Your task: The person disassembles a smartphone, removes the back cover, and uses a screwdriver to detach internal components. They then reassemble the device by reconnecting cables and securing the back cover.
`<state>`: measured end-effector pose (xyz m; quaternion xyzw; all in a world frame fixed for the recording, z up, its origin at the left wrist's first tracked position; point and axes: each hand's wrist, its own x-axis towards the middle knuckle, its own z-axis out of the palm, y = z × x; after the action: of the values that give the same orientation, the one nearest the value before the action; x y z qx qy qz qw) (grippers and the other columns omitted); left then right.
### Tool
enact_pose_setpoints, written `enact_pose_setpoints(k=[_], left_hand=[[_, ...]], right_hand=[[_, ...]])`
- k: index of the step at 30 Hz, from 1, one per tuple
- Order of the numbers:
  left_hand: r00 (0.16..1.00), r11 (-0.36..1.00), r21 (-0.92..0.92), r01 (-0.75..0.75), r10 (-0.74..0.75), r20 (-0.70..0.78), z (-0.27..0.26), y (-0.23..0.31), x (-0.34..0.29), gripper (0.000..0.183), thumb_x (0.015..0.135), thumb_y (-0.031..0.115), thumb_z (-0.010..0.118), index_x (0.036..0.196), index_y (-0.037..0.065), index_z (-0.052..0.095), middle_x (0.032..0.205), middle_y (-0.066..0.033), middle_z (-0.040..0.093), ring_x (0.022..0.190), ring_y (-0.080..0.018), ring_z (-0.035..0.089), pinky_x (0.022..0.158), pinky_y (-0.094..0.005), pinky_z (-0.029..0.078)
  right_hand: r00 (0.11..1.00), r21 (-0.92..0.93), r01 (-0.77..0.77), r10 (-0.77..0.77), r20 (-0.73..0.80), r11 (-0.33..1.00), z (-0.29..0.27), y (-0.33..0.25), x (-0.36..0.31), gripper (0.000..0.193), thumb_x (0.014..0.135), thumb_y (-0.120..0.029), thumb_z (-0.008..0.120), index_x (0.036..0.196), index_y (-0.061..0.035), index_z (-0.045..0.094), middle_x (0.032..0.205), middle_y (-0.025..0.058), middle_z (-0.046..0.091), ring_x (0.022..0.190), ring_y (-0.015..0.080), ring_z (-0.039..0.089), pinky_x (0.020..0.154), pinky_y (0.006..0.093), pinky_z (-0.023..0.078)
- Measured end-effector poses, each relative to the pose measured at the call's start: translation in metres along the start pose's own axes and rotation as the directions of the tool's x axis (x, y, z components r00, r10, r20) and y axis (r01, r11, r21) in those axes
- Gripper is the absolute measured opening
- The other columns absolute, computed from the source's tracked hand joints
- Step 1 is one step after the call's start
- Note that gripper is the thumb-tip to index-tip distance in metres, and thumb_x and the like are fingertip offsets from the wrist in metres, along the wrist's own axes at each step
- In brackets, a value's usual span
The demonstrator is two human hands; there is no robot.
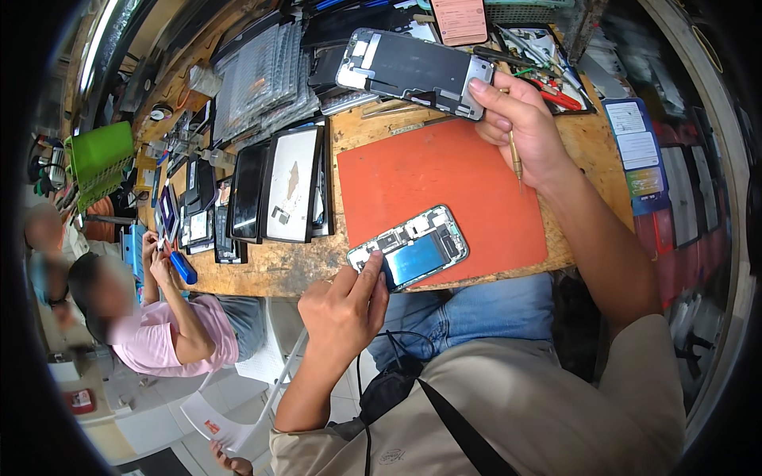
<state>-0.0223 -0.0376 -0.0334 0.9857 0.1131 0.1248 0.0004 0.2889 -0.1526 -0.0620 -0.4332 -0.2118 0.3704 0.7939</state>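
An opened phone body (417, 246) lies tilted at the lower left of an orange mat (444, 178), its circuit boards and shiny blue battery facing up. My left hand (341, 305) is closed at its near left corner, index finger on the inner parts; the thumb's contact is partly hidden. Raised over the mat's far edge is a detached phone screen (417, 71), dark back and metal plates toward me. My right hand (524, 127) pinches its right end between thumb and fingers. The same hand keeps a thin brass-coloured screwdriver (515, 159), pointing down.
Left of the mat lie phone screens and a white-backed panel (292, 186). Clear plastic trays (262, 75) are stacked behind. A tool tray (548, 63) with red-handled pliers (559, 97) stands far right. A person in pink (171, 333) works at the bench's left.
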Motion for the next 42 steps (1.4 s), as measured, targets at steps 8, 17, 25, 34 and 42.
enact_pose_setpoints(k=[8,17,25,34,42], left_hand=[[1.0,1.0,-0.01,-0.02,0.019,-0.009,0.006,0.002,-0.002,0.034,0.086,0.013,0.081,0.12,0.006,0.081,0.07,-0.0042,0.056,0.046,-0.0213,0.052,0.046,-0.0366,0.04],[0.999,1.0,0.001,0.0,0.0,0.054,-0.001,0.007,0.002,0.038,0.087,0.014,0.077,0.123,0.004,0.078,0.072,-0.0062,0.062,0.048,-0.0245,0.058,0.048,-0.038,0.045],[0.991,0.985,-0.114,0.126,-0.12,0.063,-0.011,0.006,-0.003,0.039,0.091,0.013,0.072,0.129,0.005,0.076,0.072,-0.0088,0.065,0.051,-0.0277,0.062,0.051,-0.0397,0.047],[0.992,0.998,-0.065,-0.01,0.018,0.124,0.004,-0.002,0.019,0.031,0.081,0.012,0.07,0.11,0.003,0.076,0.064,-0.0092,0.065,0.05,-0.0295,0.065,0.05,-0.042,0.05],[0.99,0.989,-0.113,0.099,-0.087,0.108,-0.013,0.001,0.011,0.039,0.082,0.011,0.069,0.118,0.004,0.079,0.064,-0.0109,0.066,0.051,-0.0292,0.065,0.052,-0.0395,0.049]], right_hand=[[0.999,-0.013,0.013,-0.013,0.037,1.0,0.002,0.0,-0.003,0.017,0.107,-0.023,0.068,0.103,-0.0064,0.066,0.065,-0.0121,0.04,0.054,-0.0003,0.028,0.05,0.0221,0.023],[1.0,-0.036,0.001,0.0,0.008,0.999,0.004,0.001,-0.004,0.015,0.108,-0.022,0.067,0.103,-0.0074,0.067,0.065,-0.013,0.041,0.053,-0.0007,0.029,0.05,0.0214,0.023],[0.997,-0.053,0.062,-0.059,0.057,0.997,0.003,0.002,-0.002,0.016,0.107,-0.022,0.068,0.102,-0.007,0.068,0.066,-0.0134,0.044,0.052,-0.0017,0.029,0.049,0.0221,0.021],[0.995,-0.06,0.042,-0.037,0.089,0.997,-0.002,0.004,0.002,0.016,0.108,-0.022,0.066,0.11,-0.0062,0.07,0.07,-0.0127,0.049,0.053,-0.0019,0.031,0.049,0.0212,0.023],[0.998,-0.049,0.046,-0.043,0.05,0.998,0.004,0.004,-0.003,0.015,0.108,-0.021,0.066,0.108,-0.0065,0.07,0.074,-0.0117,0.052,0.055,-0.0019,0.032,0.049,0.0211,0.023]])
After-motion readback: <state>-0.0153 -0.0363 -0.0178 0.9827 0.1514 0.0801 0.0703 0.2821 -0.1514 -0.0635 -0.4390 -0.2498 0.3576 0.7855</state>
